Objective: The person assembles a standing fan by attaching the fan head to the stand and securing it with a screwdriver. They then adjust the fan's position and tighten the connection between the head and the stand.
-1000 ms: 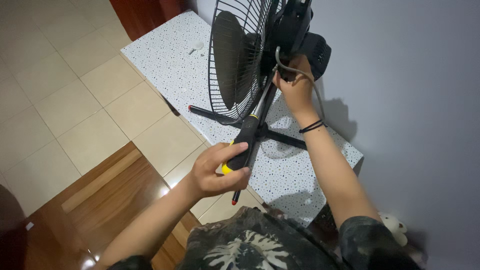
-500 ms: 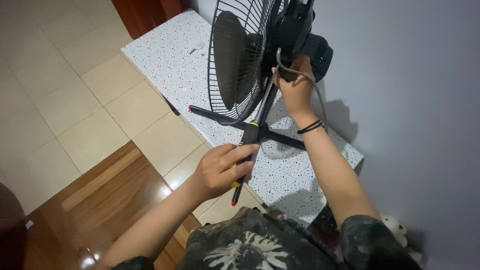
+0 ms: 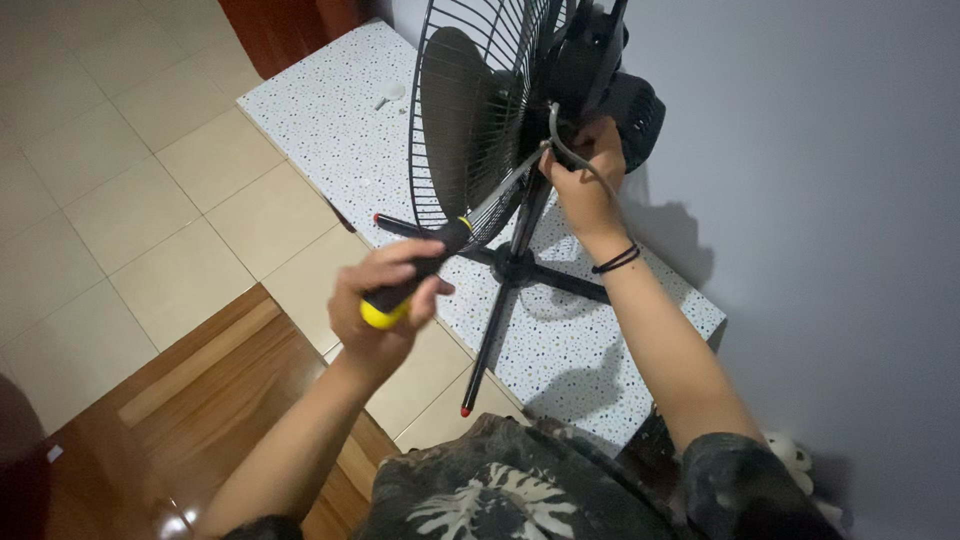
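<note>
Now screwdriver (image 3: 430,262) handle inside left hand (image 3: 385,300) fingers (image 3: 400,252).

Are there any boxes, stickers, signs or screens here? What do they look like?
None that I can see: only a black fan on a speckled table, a screwdriver in the left hand, and the right hand at the fan's neck.
</note>
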